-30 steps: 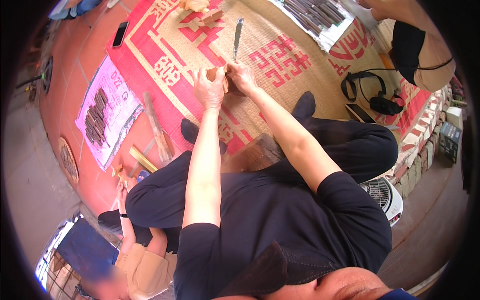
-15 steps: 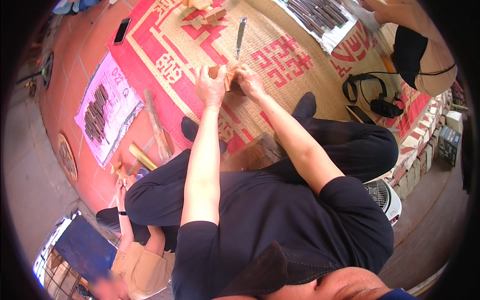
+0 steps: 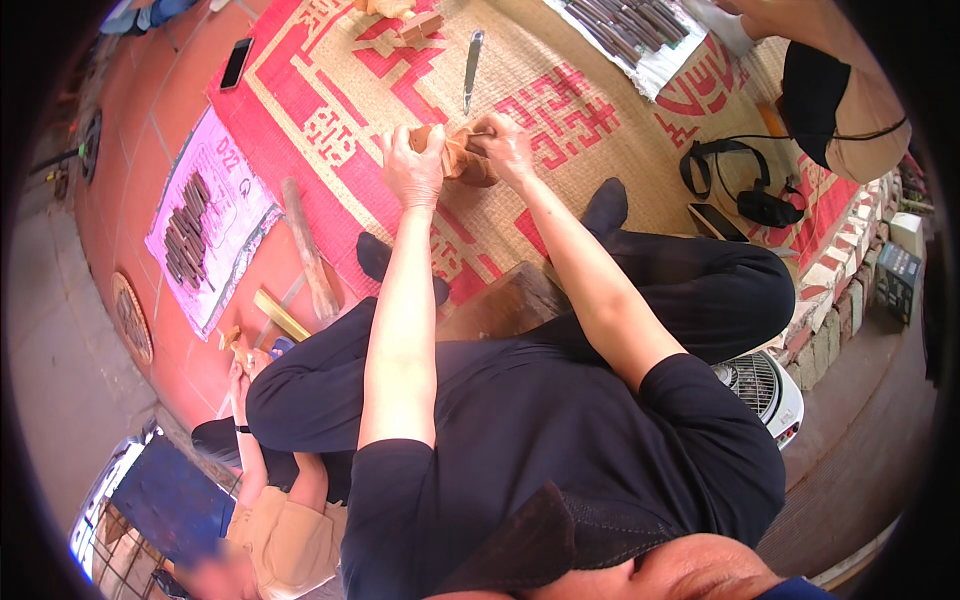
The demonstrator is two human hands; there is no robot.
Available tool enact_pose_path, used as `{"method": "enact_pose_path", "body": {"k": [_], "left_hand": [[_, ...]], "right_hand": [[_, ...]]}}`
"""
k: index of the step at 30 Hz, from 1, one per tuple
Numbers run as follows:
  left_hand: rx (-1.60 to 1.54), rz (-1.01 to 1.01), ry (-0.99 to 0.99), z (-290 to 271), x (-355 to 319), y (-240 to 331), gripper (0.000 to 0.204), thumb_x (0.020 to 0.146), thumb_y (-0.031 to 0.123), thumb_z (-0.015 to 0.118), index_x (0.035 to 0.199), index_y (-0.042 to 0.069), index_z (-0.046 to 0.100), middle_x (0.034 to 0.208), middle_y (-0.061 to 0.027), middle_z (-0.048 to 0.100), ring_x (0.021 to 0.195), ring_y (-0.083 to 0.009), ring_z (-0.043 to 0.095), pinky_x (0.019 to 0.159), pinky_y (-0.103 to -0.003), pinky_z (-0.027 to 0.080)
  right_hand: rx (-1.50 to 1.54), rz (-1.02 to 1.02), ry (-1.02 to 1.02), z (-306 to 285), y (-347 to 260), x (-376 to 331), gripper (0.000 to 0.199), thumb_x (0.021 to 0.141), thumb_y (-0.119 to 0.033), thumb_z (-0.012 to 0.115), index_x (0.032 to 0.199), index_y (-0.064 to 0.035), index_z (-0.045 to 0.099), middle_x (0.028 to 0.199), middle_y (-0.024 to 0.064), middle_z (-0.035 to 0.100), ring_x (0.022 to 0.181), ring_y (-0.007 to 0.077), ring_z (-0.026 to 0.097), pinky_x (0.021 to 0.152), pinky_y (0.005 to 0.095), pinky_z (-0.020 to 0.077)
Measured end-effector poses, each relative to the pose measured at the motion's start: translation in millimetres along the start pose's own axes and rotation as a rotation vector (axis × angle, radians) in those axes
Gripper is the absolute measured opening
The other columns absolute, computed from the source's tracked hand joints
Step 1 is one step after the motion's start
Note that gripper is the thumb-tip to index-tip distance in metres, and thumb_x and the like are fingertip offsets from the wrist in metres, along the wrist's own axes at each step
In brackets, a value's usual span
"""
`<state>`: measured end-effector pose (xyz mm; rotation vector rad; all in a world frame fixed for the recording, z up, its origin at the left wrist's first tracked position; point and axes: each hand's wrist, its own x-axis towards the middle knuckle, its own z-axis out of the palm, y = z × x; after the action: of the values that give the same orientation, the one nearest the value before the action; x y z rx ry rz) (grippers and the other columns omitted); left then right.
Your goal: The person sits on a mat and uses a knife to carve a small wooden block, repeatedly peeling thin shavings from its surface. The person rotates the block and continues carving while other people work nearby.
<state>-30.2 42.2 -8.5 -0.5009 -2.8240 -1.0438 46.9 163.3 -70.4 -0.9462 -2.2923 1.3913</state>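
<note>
Out over the mat, a carved piece of wood (image 3: 458, 160), light brown with a darker lower part, is between my hands. My left hand (image 3: 412, 170) is wrapped round its left side, thumb against the wood. My right hand (image 3: 503, 148) is closed at the upper right of the carving, fingertips touching it; anything small inside that hand is hidden. Just beyond the hands lies a long, thin silver tool (image 3: 472, 72) resembling a blade.
The red and tan mat (image 3: 560, 200) spreads under the work. Tool bundles lie on a pink cloth (image 3: 240, 215) and a white cloth (image 3: 668, 70). A wooden block (image 3: 500, 305) sits between my legs. A phone (image 3: 236, 64), a stick (image 3: 308, 250) and two other people are nearby.
The carving has been turned between my hands and shows more of its dark lower part. My right hand has shifted up and right across it; my left still grips it.
</note>
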Motion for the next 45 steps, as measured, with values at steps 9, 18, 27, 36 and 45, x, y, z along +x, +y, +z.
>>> {"method": "enact_pose_path", "body": {"k": [9, 18, 27, 36, 45], "left_hand": [[0.028, 0.031, -0.035, 1.1, -1.1, 7.8, 0.038, 0.075, 0.040, 0.072, 0.089, 0.006, 0.061, 0.092, -0.0111, 0.057, 0.083, -0.0306, 0.061, 0.071, -0.041, 0.050], [0.032, 0.006, -0.063, 2.7, -0.9, 18.0, 0.040, 0.075, 0.042, 0.071, 0.088, 0.007, 0.060, 0.091, -0.0113, 0.056, 0.083, -0.0316, 0.061, 0.071, -0.042, 0.050], [0.022, 0.001, -0.047, 1.1, -0.8, 8.5, 0.041, 0.075, 0.042, 0.071, 0.089, 0.005, 0.060, 0.093, -0.0119, 0.056, 0.084, -0.0318, 0.061, 0.071, -0.042, 0.050], [0.003, 0.010, -0.025, -0.4, -1.0, 7.5, 0.034, 0.073, 0.037, 0.073, 0.084, 0.007, 0.060, 0.090, -0.0100, 0.055, 0.083, -0.0301, 0.060, 0.070, -0.042, 0.051], [0.035, -0.016, -0.063, -1.8, -1.1, 13.8, 0.039, 0.075, 0.041, 0.071, 0.088, 0.006, 0.061, 0.093, -0.0106, 0.057, 0.084, -0.0305, 0.061, 0.072, -0.042, 0.050]], "right_hand": [[-0.212, -0.311, -0.067, 11.1, 7.8, -19.2, 0.004, 0.081, -0.010, 0.056, 0.083, -0.0110, 0.060, 0.088, 0.0110, 0.059, 0.084, 0.0330, 0.061, 0.070, 0.0428, 0.0491], [-0.118, -0.152, -0.039, 15.4, -6.7, 8.1, 0.008, 0.080, -0.010, 0.057, 0.087, -0.0116, 0.061, 0.090, 0.0112, 0.059, 0.088, 0.0324, 0.060, 0.072, 0.0423, 0.0474], [-0.214, -0.118, -0.148, -2.8, 18.7, -4.3, 0.006, 0.080, -0.016, 0.060, 0.084, -0.0121, 0.063, 0.092, 0.0106, 0.061, 0.086, 0.0309, 0.060, 0.072, 0.0426, 0.0474], [-0.165, -0.195, 0.004, 24.0, 4.2, -22.4, 0.017, 0.078, -0.003, 0.052, 0.086, -0.0121, 0.064, 0.091, 0.0134, 0.058, 0.088, 0.0329, 0.060, 0.072, 0.0416, 0.0489], [-0.123, -0.129, 0.043, 13.5, 7.5, -18.4, 0.011, 0.077, -0.005, 0.058, 0.082, -0.0127, 0.063, 0.087, 0.0083, 0.059, 0.085, 0.0301, 0.061, 0.068, 0.0389, 0.0480]]}}
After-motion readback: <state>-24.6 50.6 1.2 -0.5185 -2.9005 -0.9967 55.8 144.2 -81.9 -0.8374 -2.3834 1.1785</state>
